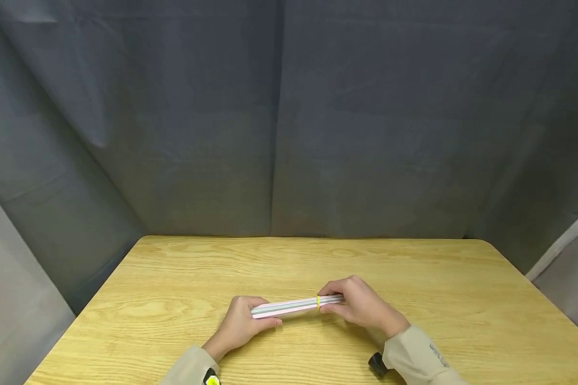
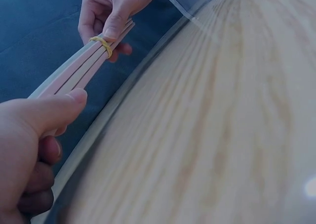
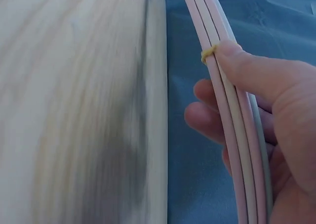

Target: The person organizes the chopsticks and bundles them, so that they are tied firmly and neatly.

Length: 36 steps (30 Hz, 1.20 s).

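Observation:
Both hands hold a bundle of long, flat pink and pale grey strips (image 1: 286,307), stacked side by side, over the front middle of the table. A yellow rubber band (image 1: 318,302) circles the bundle toward its right end. My left hand (image 1: 238,323) grips the left end between thumb and fingers. At the right part, my right hand (image 1: 363,305) holds the strips, its thumb tip right at the band in the right wrist view. Seen from the left wrist, the strips (image 2: 74,73) fan slightly apart at the far end, beyond the band (image 2: 103,45).
The wooden table (image 1: 197,272) has rounded far corners. Dark grey curtains (image 1: 279,133) hang behind it and along the sides. A small black device (image 1: 378,366) sits by the right sleeve, and a watch-like item (image 1: 212,377) with a yellow face is at the left cuff.

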Available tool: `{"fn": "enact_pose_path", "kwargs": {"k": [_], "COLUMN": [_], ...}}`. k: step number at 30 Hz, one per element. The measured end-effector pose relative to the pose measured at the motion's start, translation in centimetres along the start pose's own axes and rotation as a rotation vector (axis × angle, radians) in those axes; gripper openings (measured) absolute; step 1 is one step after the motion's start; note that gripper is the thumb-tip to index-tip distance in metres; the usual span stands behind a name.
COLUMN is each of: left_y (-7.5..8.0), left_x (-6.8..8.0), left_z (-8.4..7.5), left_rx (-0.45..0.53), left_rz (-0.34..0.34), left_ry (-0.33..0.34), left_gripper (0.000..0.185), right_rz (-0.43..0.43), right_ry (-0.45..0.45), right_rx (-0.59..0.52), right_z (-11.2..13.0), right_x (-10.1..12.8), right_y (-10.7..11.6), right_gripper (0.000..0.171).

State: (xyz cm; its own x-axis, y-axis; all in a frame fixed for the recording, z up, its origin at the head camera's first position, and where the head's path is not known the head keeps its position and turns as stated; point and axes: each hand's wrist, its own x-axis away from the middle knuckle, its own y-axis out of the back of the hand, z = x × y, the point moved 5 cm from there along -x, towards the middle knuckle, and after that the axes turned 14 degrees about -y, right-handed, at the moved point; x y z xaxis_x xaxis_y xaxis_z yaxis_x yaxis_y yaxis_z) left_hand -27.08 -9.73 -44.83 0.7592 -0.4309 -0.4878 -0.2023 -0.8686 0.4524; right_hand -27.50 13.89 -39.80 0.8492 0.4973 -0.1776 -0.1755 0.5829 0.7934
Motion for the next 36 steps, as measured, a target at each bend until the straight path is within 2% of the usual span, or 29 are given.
{"fn": "enact_pose_path", "kwargs": {"k": [8, 13, 20, 27, 30, 36], "left_y": [0.2, 0.1, -0.1, -0.9, -0.9, -0.8], "left_x": [0.0, 0.2, 0.2, 0.1, -0.1, 0.1], "left_z": [0.2, 0.4, 0.2, -0.4, -0.6, -0.5], "left_rx": [0.01, 0.029, 0.027, 0.035, 0.023, 0.004], "left_rz": [0.0, -0.001, -0.001, 0.058, 0.05, 0.051], "left_ry": [0.004, 0.01, 0.015, 0.004, -0.004, 0.006], "left_gripper": [0.023, 0.022, 0.023, 0.024, 0.023, 0.025], "right_rz": [-0.087, -0.099, -0.064, 0.023, 0.022, 0.052], "right_ry": [0.052, 0.082, 0.048, 0.042, 0.038, 0.021], "right_rx": [0.072, 0.084, 0.058, 0.02, 0.026, 0.061], "right_z": [0.5, 0.7, 0.9, 1.8, 2.1, 1.5], "right_x": [0.0, 0.0, 0.0, -0.3, -0.4, -0.3], "right_y": [-0.6, -0.9, -1.2, -2.2, -2.2, -2.1], "right_gripper": [0.015, 0.015, 0.018, 0.019, 0.02, 0.035]}}
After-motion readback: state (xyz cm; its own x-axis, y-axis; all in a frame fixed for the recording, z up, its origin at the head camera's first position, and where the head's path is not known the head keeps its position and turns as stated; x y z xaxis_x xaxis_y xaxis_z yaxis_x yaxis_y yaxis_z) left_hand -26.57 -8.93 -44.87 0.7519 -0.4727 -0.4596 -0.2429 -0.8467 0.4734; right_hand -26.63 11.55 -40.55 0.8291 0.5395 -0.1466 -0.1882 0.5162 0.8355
